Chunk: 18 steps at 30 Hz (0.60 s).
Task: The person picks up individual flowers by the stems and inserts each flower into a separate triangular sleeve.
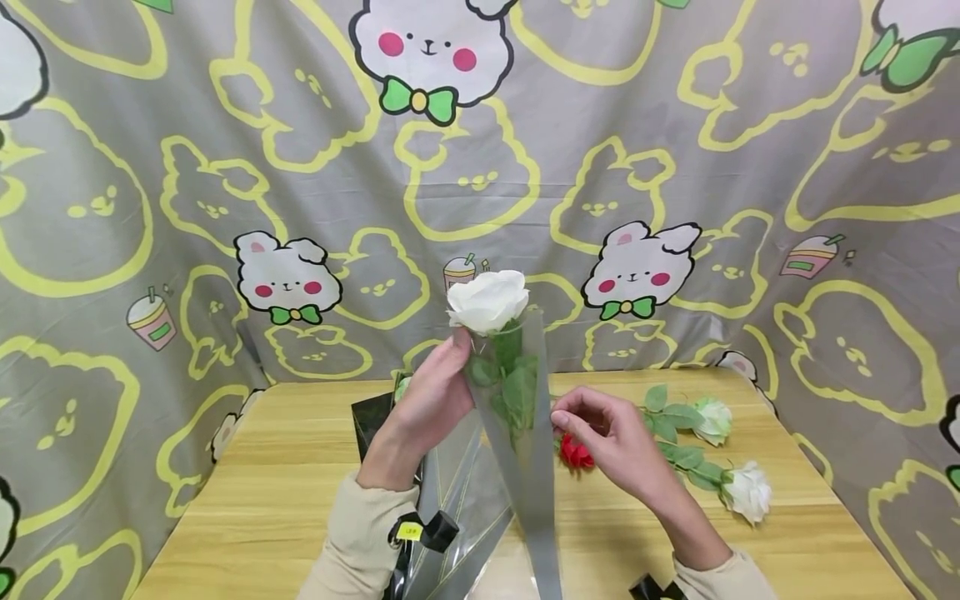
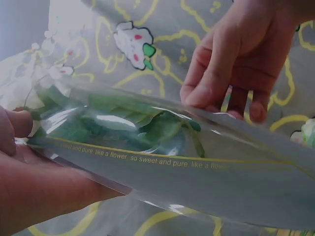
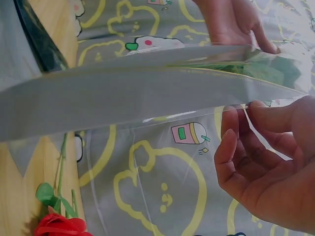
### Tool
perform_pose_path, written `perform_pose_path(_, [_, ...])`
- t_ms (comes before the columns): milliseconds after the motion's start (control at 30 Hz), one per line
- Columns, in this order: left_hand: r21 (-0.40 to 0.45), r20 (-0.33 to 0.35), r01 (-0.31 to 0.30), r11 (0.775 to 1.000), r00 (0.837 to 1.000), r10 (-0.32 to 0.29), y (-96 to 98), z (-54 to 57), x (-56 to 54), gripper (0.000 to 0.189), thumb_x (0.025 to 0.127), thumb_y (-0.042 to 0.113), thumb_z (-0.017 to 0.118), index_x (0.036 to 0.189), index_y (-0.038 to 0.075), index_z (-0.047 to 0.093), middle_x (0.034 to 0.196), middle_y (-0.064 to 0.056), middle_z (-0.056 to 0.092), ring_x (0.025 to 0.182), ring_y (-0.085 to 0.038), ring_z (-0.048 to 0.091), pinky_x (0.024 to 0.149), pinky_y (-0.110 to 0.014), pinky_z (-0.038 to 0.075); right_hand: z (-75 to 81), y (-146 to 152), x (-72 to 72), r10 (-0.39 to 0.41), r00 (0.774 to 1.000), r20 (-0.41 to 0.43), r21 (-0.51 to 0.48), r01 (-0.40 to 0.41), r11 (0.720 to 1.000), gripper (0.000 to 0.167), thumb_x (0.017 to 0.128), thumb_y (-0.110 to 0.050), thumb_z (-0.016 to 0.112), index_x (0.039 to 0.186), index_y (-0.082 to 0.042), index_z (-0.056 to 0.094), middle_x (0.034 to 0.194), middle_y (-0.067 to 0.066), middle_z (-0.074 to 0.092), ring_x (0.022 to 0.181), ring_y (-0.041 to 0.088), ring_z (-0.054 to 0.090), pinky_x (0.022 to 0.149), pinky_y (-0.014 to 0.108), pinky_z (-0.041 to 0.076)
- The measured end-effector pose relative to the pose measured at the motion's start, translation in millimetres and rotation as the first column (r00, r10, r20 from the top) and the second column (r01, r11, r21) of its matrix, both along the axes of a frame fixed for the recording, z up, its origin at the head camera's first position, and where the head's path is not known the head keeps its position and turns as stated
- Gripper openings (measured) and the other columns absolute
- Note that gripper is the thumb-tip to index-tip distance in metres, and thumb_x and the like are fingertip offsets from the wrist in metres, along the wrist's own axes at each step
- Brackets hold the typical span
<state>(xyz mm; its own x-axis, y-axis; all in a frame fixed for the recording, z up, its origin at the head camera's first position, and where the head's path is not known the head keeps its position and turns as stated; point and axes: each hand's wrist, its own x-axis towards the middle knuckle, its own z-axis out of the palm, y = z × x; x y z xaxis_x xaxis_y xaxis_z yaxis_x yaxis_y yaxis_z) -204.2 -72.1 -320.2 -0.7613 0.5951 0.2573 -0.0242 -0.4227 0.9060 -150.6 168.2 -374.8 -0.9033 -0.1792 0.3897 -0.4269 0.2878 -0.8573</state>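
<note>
A white rose (image 1: 489,302) stands upright in a clear and grey flower sleeve (image 1: 528,492), its bloom above the sleeve's opening. Its green leaves (image 2: 123,115) show through the clear film, beside gold printed lettering. My left hand (image 1: 435,404) grips the sleeve at its upper left, thumb near the bloom. On the opposite side, my right hand (image 1: 611,433) pinches the sleeve's edge between thumb and index finger, as the right wrist view shows. Behind that hand lies a red rose (image 1: 576,452) on the table.
More grey-and-clear sleeves (image 1: 465,479) lie on the wooden table (image 1: 285,475), with black wrapping (image 1: 367,417) at their left. At the right are a loose white rose (image 1: 748,493) and a pale green rose (image 1: 712,421). A patterned curtain (image 1: 480,183) surrounds the table.
</note>
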Motion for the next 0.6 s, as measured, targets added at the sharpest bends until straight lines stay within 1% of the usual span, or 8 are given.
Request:
perform_pose_path(133, [-0.018, 0.003, -0.028, 0.999, 1.0, 0.028, 2.0, -2.3, 2.6, 0.067, 0.107, 0.049, 0.043, 0.157, 0.007, 0.028, 0.137, -0.002, 0.054, 0.129, -0.018, 0.051, 0.107, -0.039, 0.044, 2.2, -2.3, 2.1, -0.027, 1.0, 0.015, -0.01, 0.027, 1.0, 0.006, 0.1, -0.014, 0.069, 0.102, -0.009, 0.072, 0.092, 0.003, 0.071, 0.08, 0.019, 0.068, 0.069, 0.03, 0.057])
perform_pose_path(200, [-0.027, 0.022, -0.049, 0.998, 0.999, 0.05, 3.0, -4.5, 4.1, 0.068, 0.104, 0.048, 0.049, 0.155, 0.007, 0.029, 0.134, 0.0, 0.054, 0.127, -0.016, 0.052, 0.105, -0.037, 0.045, 7.3, -3.0, 3.7, -0.059, 0.998, -0.01, -0.026, 0.059, 0.998, 0.011, 0.099, -0.013, 0.07, 0.108, -0.007, 0.071, 0.1, 0.006, 0.071, 0.087, 0.018, 0.069, 0.073, 0.03, 0.058])
perform_pose_path(300, [-0.041, 0.038, -0.074, 0.996, 0.996, 0.076, 4.8, -8.5, 5.1, 0.076, 0.097, 0.052, 0.059, 0.152, 0.005, 0.031, 0.13, 0.002, 0.053, 0.123, -0.014, 0.052, 0.102, -0.033, 0.046, 21.9, -3.6, 6.2, -0.107, 0.988, -0.111, -0.077, 0.098, 0.992, 0.02, 0.098, -0.007, 0.07, 0.118, -0.005, 0.067, 0.111, 0.008, 0.07, 0.097, 0.017, 0.068, 0.079, 0.028, 0.058])
perform_pose_path(367, [-0.062, 0.03, -0.089, 0.994, 0.995, 0.091, 5.7, -11.0, 5.8, 0.085, 0.091, 0.055, 0.064, 0.15, 0.003, 0.032, 0.132, 0.002, 0.05, 0.123, -0.012, 0.05, 0.102, -0.031, 0.044, 36.2, -3.9, 7.5, -0.125, 0.969, -0.215, -0.107, 0.104, 0.989, 0.022, 0.097, 0.0, 0.069, 0.119, -0.003, 0.067, 0.116, 0.009, 0.068, 0.102, 0.017, 0.065, 0.081, 0.026, 0.057])
perform_pose_path(433, [-0.095, 0.007, -0.099, 0.991, 0.995, 0.1, 6.8, -13.6, 6.3, 0.095, 0.086, 0.06, 0.067, 0.15, 0.0, 0.031, 0.134, -0.002, 0.048, 0.124, -0.015, 0.049, 0.104, -0.032, 0.043, 51.6, -4.3, 7.5, -0.123, 0.941, -0.316, -0.109, 0.092, 0.99, 0.018, 0.096, 0.004, 0.067, 0.113, -0.002, 0.07, 0.119, 0.008, 0.065, 0.105, 0.019, 0.062, 0.083, 0.023, 0.055])
perform_pose_path(500, [-0.135, -0.029, -0.114, 0.984, 0.993, 0.112, 7.8, -15.6, 7.4, 0.103, 0.082, 0.063, 0.068, 0.152, -0.002, 0.03, 0.14, -0.007, 0.045, 0.128, -0.018, 0.045, 0.11, -0.035, 0.038, 68.0, -4.9, 5.4, -0.103, 0.916, -0.388, -0.046, 0.093, 0.995, 0.012, 0.096, 0.002, 0.069, 0.104, -0.005, 0.074, 0.121, 0.005, 0.064, 0.104, 0.018, 0.061, 0.083, 0.023, 0.054])
perform_pose_path(533, [-0.158, -0.052, -0.12, 0.98, 0.992, 0.114, 8.3, -16.5, 7.8, 0.105, 0.081, 0.065, 0.068, 0.153, -0.002, 0.029, 0.144, -0.01, 0.043, 0.132, -0.02, 0.042, 0.113, -0.037, 0.035, 75.8, -5.1, 3.6, -0.085, 0.913, -0.399, -0.007, 0.09, 0.996, 0.009, 0.096, 0.0, 0.07, 0.1, -0.007, 0.075, 0.124, 0.004, 0.064, 0.105, 0.018, 0.061, 0.084, 0.024, 0.054])
perform_pose_path(600, [-0.198, -0.1, -0.132, 0.971, 0.988, 0.114, 9.7, -18.0, 8.6, 0.112, 0.078, 0.068, 0.068, 0.155, -0.002, 0.027, 0.152, -0.015, 0.038, 0.139, -0.025, 0.037, 0.118, -0.044, 0.028, 89.6, -4.9, -0.8, -0.04, 0.924, -0.38, 0.099, 0.084, 0.992, 0.006, 0.096, -0.007, 0.073, 0.093, -0.011, 0.078, 0.127, 0.001, 0.064, 0.103, 0.016, 0.062, 0.079, 0.026, 0.053])
